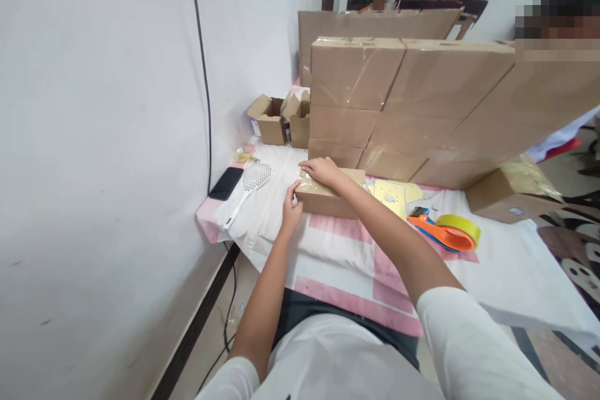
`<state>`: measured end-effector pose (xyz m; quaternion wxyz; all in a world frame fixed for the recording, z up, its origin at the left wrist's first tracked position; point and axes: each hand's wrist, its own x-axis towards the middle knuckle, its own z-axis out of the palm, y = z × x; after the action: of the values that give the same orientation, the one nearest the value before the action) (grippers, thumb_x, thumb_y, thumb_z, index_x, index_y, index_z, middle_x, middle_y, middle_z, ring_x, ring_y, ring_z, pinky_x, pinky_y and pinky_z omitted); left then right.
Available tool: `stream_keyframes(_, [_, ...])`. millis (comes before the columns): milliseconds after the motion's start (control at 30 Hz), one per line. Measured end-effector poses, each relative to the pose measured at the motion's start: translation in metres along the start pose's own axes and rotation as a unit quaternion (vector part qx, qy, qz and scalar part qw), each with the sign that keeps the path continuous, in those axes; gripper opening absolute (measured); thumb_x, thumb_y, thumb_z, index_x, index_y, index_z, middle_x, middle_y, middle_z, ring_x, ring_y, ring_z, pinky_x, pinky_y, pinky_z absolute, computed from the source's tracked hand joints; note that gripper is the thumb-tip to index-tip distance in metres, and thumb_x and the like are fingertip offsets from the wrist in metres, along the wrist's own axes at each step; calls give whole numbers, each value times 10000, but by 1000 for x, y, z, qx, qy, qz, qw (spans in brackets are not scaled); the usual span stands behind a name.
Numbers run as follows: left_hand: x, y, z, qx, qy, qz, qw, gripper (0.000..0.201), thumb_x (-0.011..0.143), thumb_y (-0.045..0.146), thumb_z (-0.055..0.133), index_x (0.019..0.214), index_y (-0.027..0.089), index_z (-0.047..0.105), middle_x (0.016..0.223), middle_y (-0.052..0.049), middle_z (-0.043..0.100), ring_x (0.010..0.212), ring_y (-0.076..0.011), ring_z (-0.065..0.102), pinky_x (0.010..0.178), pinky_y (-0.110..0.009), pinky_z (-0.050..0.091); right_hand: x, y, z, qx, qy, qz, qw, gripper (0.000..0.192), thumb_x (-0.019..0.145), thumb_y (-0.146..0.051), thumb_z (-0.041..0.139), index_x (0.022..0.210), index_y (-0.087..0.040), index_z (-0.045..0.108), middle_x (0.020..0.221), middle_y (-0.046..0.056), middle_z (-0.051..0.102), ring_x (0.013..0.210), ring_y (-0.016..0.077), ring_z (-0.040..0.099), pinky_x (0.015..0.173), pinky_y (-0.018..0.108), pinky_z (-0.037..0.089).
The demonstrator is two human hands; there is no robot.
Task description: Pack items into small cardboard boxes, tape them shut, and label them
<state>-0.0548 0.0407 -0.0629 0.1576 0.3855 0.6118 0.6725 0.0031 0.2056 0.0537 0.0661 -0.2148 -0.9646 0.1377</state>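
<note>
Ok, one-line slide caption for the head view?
Both hands, left hand and right hand, press on a small taped cardboard box.
</note>
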Motion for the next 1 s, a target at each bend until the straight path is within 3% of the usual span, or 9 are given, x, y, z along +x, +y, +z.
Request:
stream_keyframes(100, [1,-11,4,-41,9,-18,999,696,733,100,503,1418,208,556,1470,-101,582,1358,-255,549,1128,-374,463,-25,-15,0,-42,67,88,993,403,1061,-410,417,1261,-267,736,1262,140,722,1212,340,594,1092,577,333])
stream_keyframes(200, [-4,-21,-1,-10,-15,-13,1000,733,777,124,504,1504,224,485,1550,-100,515,1380,-243,534,1139,-359,457,-72,-14,7,0,213,145,966,401,1051,-391,421,1318,-260,690,1344,139,674,1310,341,526,1166,678,184])
stream_keyframes(300, [-12,-32,-11,76,-49,-21,996,685,820,159,507,1504,204,502,1502,-115,565,1334,-243,572,1128,-378,463,-128,13,17,80,383,197,899,405,1010,-419,483,1348,-267,648,1414,111,627,1370,306,495,1220,642,151])
stream_keyframes(367, [-16,-37,-16,111,-73,-29,991,595,828,180,509,1418,175,592,1352,-124,674,1231,-256,636,1088,-401,490,-159,40,27,148,430,186,871,499,972,-464,530,1424,-260,580,1471,122,584,1397,294,484,1216,573,266])
stream_keyframes(500, [-18,-43,-18,129,-95,-34,987,491,842,214,502,1301,160,670,1200,-111,745,1111,-259,691,1010,-384,528,-201,90,55,298,418,201,834,631,936,-520,549,1497,-235,495,1525,152,540,1385,287,522,1135,510,429])
stream_keyframes(600, [-17,-45,-17,148,-92,-33,984,482,850,235,507,1295,156,671,1216,-111,743,1123,-266,687,1024,-387,516,-225,113,83,313,463,271,784,520,937,-482,525,1369,-201,598,1428,157,616,1322,279,576,1106,501,463])
stream_keyframes(700, [-16,-46,-17,163,-88,-27,982,477,870,257,493,1302,158,668,1234,-109,737,1160,-271,668,1047,-388,495,-247,122,103,302,485,313,759,416,910,-413,506,1198,-163,674,1249,162,703,1174,270,654,1034,469,519])
stream_keyframes(833, [-16,-47,-18,185,-87,-18,979,457,860,239,470,1253,159,691,1193,-107,746,1130,-272,667,1033,-386,487,-257,123,111,254,457,348,778,381,880,-334,465,1108,-143,704,1127,162,736,1043,268,688,968,439,548])
stream_keyframes(1000, [-16,-47,-19,204,-95,-9,974,441,860,275,478,1226,158,695,1138,-108,752,1066,-268,677,984,-374,496,-249,120,110,182,418,340,823,387,869,-244,445,1114,-156,732,1161,154,718,1122,281,643,1029,449,514])
